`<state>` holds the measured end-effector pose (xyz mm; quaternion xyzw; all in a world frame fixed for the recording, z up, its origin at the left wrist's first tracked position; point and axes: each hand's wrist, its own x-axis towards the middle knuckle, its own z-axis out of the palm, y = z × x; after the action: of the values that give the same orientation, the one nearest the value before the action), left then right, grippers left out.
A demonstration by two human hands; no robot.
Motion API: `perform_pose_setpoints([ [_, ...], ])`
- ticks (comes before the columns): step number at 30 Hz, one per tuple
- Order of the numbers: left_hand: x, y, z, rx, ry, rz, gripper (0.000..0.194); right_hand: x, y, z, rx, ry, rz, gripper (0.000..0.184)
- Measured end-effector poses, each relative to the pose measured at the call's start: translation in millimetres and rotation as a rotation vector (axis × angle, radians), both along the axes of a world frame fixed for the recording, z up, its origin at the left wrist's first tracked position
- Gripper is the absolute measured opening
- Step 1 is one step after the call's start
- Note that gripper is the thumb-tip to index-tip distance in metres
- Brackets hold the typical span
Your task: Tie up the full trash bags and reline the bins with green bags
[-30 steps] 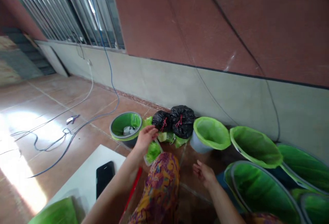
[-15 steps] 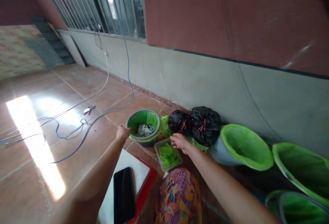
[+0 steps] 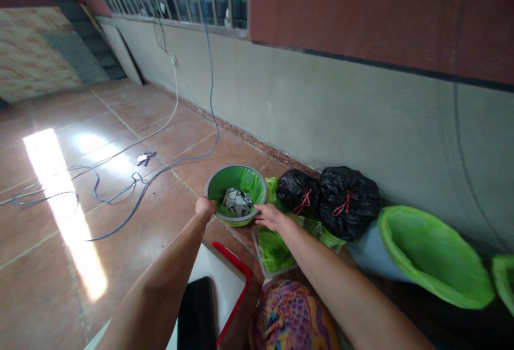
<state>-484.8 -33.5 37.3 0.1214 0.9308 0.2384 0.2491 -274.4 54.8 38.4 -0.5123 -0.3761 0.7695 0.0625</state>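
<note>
A small grey bin [image 3: 236,172] lined with a green bag stands on the tiled floor by the wall, with crumpled grey paper [image 3: 237,201] inside. My left hand [image 3: 205,207] is closed on the bin's near left rim. My right hand [image 3: 270,215] rests on the near right rim, its fingers curled over the edge. Just right of the bin lies a clear tray of folded green bags [image 3: 274,250], under my right forearm.
Two tied black bags [image 3: 329,198] sit against the wall. A green-lined bin [image 3: 429,253] lies tilted at right. Blue and white cables [image 3: 120,192] trail over the floor at left. A white board with a red edge [image 3: 228,280] and a black phone [image 3: 196,315] lie near my patterned knee [image 3: 293,318].
My view has swung left. My left hand went from the tray of green bags to the grey bin's rim, and my right hand reached across to the rim's other side.
</note>
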Motion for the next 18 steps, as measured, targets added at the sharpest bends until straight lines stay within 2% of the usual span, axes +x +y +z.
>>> perform_pose_setpoints([
  [2, 4, -1, 14.7, -0.004, 0.070, -0.029, 0.021, 3, -3, 9.6, 0.004, 0.036, -0.090, 0.009],
  [4, 13, -4, 38.1, 0.019, 0.172, -0.081, 0.026, 12, -7, 25.8, 0.056, 0.074, -0.176, 0.005],
  [8, 47, -12, 106.4, 0.132, 0.328, -0.222, 0.029, 52, -19, 72.5, 0.282, 0.136, -0.317, 0.013],
  [11, 89, -18, 162.0, 0.236, 0.419, -0.367, 0.029, 100, -31, 112.9, 0.502, 0.085, -0.386, 0.022],
  [13, 124, -21, 191.9, 0.313, 0.442, -0.478, 0.030, 141, -42, 137.0, 0.620, -0.008, -0.426, 0.024],
  [15, 162, -23, 210.8, 0.339, 0.440, -0.567, 0.028, 186, -56, 154.8, 0.707, -0.123, -0.466, 0.022],
  [16, 182, -23, 215.2, 0.339, 0.429, -0.605, 0.027, 210, -64, 160.5, 0.738, -0.178, -0.488, 0.021],
  [18, 222, -24, 213.3, 0.344, 0.377, -0.686, 0.025, 258, -83, 164.4, 0.766, -0.259, -0.527, 0.019],
])
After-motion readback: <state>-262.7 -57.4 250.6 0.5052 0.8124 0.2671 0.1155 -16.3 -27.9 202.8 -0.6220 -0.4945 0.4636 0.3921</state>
